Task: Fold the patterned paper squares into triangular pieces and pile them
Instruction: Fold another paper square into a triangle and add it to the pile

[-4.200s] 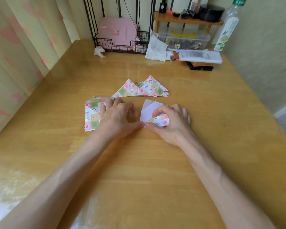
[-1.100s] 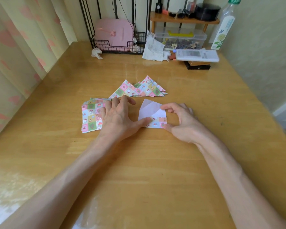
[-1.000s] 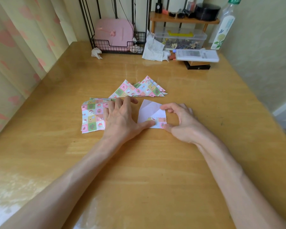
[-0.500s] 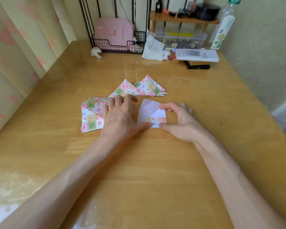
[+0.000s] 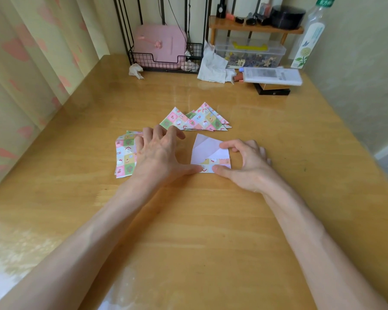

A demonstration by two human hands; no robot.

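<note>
While the left hand (image 5: 159,153) lies flat and spread, its thumb pinning the half-folded paper square (image 5: 207,153) on the wooden table (image 5: 211,231), the right hand (image 5: 246,164) pinches that paper's right edge. Unfolded squares (image 5: 124,155) sit under the left fingers; the folded triangles (image 5: 197,119) lie just behind.

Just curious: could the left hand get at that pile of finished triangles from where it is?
Probably yes. The left hand lies on the unfolded squares, its fingertips close to the folded triangles, and only bare table shows between them.

Paper stack (image 5: 124,156) partly under left hand (image 5: 158,153)
</note>
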